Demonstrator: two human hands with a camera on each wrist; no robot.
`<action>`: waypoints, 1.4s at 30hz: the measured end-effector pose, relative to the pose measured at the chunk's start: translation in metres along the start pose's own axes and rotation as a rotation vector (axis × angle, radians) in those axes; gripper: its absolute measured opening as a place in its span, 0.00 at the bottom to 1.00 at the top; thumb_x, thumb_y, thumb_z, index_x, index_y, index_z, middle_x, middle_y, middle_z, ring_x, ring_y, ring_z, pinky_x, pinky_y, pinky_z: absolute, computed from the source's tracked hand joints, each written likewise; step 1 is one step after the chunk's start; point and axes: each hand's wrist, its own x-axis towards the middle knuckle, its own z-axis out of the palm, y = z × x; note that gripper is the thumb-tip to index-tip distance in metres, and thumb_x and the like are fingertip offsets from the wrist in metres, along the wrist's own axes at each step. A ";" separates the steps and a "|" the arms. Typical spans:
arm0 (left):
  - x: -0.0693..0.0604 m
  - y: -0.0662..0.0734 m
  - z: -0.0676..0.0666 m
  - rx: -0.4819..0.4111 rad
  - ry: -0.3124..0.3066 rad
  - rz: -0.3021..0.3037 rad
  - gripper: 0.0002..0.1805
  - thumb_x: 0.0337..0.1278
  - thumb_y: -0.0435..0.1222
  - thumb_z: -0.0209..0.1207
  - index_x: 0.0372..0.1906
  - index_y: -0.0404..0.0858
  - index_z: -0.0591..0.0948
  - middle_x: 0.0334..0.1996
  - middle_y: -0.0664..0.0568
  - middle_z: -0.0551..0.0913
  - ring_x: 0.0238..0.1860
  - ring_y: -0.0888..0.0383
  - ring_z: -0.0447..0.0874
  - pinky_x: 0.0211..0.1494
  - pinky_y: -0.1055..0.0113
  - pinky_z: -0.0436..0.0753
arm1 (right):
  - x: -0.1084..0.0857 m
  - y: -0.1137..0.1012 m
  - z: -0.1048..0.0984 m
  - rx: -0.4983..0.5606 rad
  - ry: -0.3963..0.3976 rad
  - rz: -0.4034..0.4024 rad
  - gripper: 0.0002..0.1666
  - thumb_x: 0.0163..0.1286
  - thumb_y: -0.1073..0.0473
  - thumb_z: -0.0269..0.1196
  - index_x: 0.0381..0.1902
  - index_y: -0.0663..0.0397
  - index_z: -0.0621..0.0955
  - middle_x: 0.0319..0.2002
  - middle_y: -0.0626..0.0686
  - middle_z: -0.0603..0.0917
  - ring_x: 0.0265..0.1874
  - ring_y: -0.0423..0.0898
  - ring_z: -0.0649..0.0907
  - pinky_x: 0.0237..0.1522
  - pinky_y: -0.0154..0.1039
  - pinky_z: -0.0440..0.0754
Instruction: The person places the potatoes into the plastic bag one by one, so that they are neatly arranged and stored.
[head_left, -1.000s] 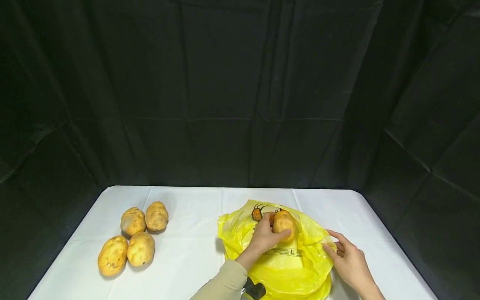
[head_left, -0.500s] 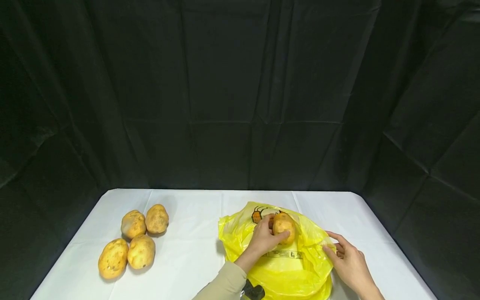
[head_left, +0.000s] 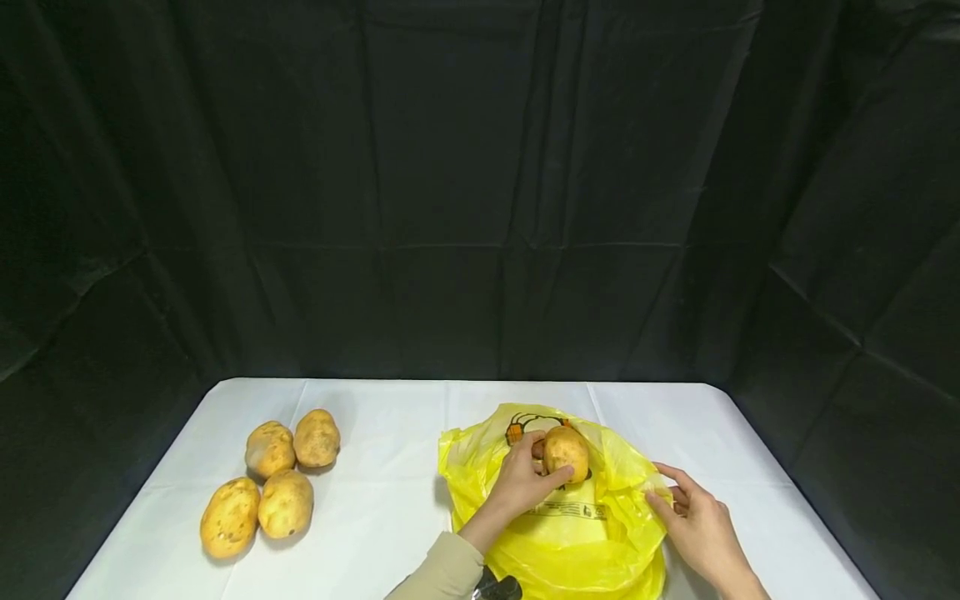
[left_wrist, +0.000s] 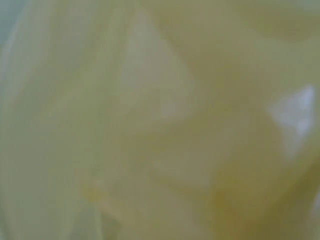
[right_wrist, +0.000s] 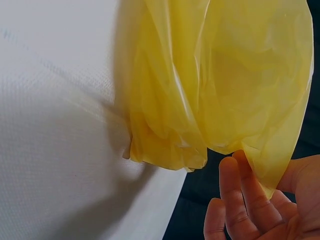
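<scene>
Head view alone shows the potato [head_left: 567,454] clearly.

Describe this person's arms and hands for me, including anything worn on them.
The left hand and right hand wear no gloves. A plain beige sleeve covers the left forearm; a black device, its details unclear, shows beside it. No sleeve shows on the right arm.
</scene>
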 end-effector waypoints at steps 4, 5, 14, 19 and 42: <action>-0.004 0.000 -0.005 0.005 -0.014 -0.013 0.34 0.56 0.45 0.69 0.64 0.37 0.70 0.50 0.44 0.74 0.43 0.48 0.79 0.40 0.62 0.80 | 0.001 0.001 0.001 -0.001 -0.009 -0.010 0.30 0.71 0.55 0.62 0.66 0.62 0.70 0.42 0.63 0.86 0.43 0.59 0.84 0.45 0.56 0.81; -0.005 0.000 -0.006 0.009 -0.018 -0.017 0.34 0.56 0.46 0.68 0.64 0.38 0.70 0.51 0.44 0.74 0.44 0.47 0.79 0.40 0.62 0.80 | 0.001 0.001 0.001 0.000 -0.012 -0.012 0.30 0.71 0.55 0.62 0.66 0.62 0.70 0.43 0.63 0.85 0.44 0.60 0.84 0.45 0.56 0.81; -0.018 -0.002 -0.021 0.053 -0.055 0.041 0.29 0.60 0.47 0.65 0.62 0.40 0.73 0.56 0.45 0.75 0.49 0.46 0.80 0.43 0.66 0.80 | 0.001 0.003 0.002 -0.006 -0.012 -0.011 0.30 0.71 0.56 0.62 0.66 0.63 0.69 0.43 0.64 0.85 0.43 0.60 0.84 0.44 0.56 0.81; -0.026 -0.001 -0.033 0.067 -0.059 0.081 0.26 0.61 0.46 0.65 0.61 0.43 0.73 0.57 0.44 0.74 0.50 0.46 0.80 0.38 0.72 0.80 | 0.002 0.004 0.003 -0.004 -0.019 -0.003 0.30 0.71 0.57 0.62 0.66 0.63 0.69 0.43 0.64 0.85 0.42 0.58 0.84 0.44 0.55 0.81; -0.051 -0.010 -0.071 0.135 -0.010 0.257 0.18 0.66 0.45 0.61 0.57 0.47 0.77 0.53 0.55 0.75 0.48 0.52 0.80 0.41 0.70 0.80 | 0.004 0.004 0.008 -0.025 -0.042 0.006 0.30 0.72 0.57 0.61 0.67 0.64 0.68 0.42 0.64 0.85 0.43 0.60 0.84 0.45 0.57 0.80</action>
